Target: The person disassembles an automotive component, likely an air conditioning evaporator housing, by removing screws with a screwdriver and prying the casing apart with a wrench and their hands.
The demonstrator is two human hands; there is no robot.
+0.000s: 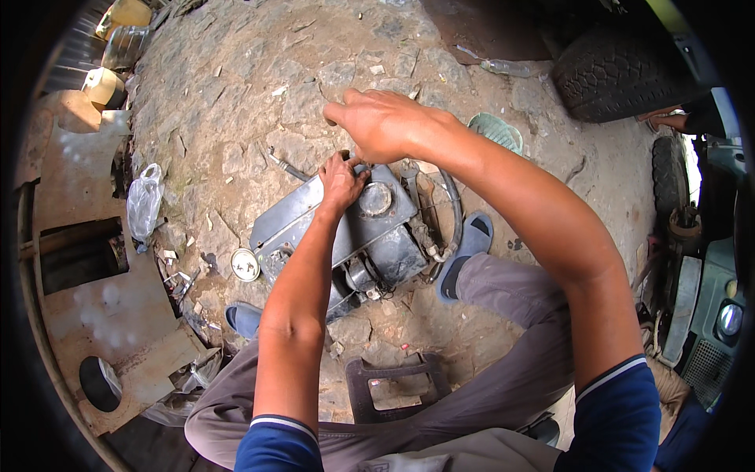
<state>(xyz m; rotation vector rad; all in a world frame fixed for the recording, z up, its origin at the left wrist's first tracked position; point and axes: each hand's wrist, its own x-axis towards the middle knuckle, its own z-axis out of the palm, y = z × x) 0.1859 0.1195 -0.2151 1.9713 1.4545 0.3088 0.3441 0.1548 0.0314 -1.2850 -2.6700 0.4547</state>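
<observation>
On the ground between my feet sits a dirty grey metal machine unit (pixel 393 256) with a flat top, a round cap (pixel 375 199) and a dark cylinder at its near side. A black hose (pixel 456 216) curves around its right side. My left hand (pixel 344 187) rests at the unit's far edge, left of the cap, its fingers bent against a small dark part that they mostly cover. Just above and beyond it, my right hand (pixel 385 124) is closed, palm down, with its wrist bent. Whatever lies in its fingers is hidden.
A white round lid (pixel 245 265) lies left of the unit; my feet in blue sandals (pixel 474 236) flank it. Nearer is a dark plastic stool (pixel 363 397). Rusty sheet metal (pixel 149 315) stands at left. Tyres (pixel 617 75) and a green vehicle front (pixel 712 315) line the right.
</observation>
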